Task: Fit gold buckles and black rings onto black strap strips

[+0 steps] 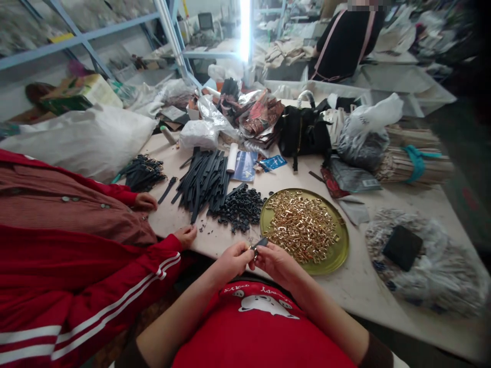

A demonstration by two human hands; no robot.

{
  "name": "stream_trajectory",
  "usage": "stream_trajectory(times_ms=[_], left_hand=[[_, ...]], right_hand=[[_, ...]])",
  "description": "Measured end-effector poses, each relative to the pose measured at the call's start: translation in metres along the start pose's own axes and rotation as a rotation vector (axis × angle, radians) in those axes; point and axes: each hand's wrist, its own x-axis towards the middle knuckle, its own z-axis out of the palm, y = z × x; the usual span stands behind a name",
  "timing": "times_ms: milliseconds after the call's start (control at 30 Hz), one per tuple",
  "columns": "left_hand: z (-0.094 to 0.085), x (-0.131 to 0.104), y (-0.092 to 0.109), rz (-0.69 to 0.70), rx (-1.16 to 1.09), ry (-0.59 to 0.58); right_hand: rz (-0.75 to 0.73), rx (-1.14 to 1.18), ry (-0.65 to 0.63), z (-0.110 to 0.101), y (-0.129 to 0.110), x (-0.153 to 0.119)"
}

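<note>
Near the table's front edge, my left hand (235,258) and my right hand (276,261) meet, both pinching a short dark strap (262,242) with a small metal piece on it. Just beyond my right hand lies a round yellow-green tray (342,253) heaped with gold-coloured buckles (303,225). Small black loops (241,207) form a pile beyond my left hand. Long black straps (203,179) are stacked further back to the left. Fingers cover part of the held strap.
At the left, another person in a red sleeve (126,296) rests hands on the table (169,225), one touching a black strap. A black bag (305,133) stands behind the tray. Plastic-wrapped bundles (429,271) lie at the right.
</note>
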Motion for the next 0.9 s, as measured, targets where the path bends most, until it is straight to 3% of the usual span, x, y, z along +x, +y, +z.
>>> stream_trajectory(times_ms=[100, 233, 300, 367, 500, 567, 667, 767, 833, 900], left_hand=[[0.012, 0.005, 0.003, -0.023, 0.008, -0.011], [0.024, 0.01, 0.004, 0.076, 0.185, 0.059], [0.027, 0.01, 0.003, 0.169, 0.317, 0.107], [0.028, 0.009, 0.002, 0.185, 0.425, 0.13], [0.021, 0.005, 0.002, 0.116, 0.458, 0.023], [0.016, 0.005, 0.002, 0.1, 0.44, -0.033], [0.005, 0.008, 0.0, 0.062, 0.454, -0.018], [-0.006, 0.011, -0.003, 0.056, 0.522, 0.084], [-0.013, 0.012, -0.005, 0.059, 0.57, 0.141], [-0.021, 0.013, -0.004, 0.049, 0.537, 0.136]], right_hand=[[-0.082, -0.139, 0.101, -0.008, 0.002, -0.013], [-0.494, -0.703, 0.375, -0.012, 0.005, -0.029], [-0.609, -0.858, 0.429, -0.014, 0.006, -0.032], [-0.55, -0.802, 0.401, -0.02, 0.006, -0.03], [-0.15, -0.374, 0.166, -0.034, 0.008, -0.018], [-0.033, -0.285, 0.099, -0.035, 0.007, -0.015], [-0.198, -0.55, 0.193, -0.027, 0.005, -0.012], [-0.403, -0.824, 0.255, -0.018, 0.004, -0.004], [-0.309, -0.74, 0.239, -0.015, 0.005, 0.007], [-0.113, -0.502, 0.186, -0.014, 0.008, 0.021]])
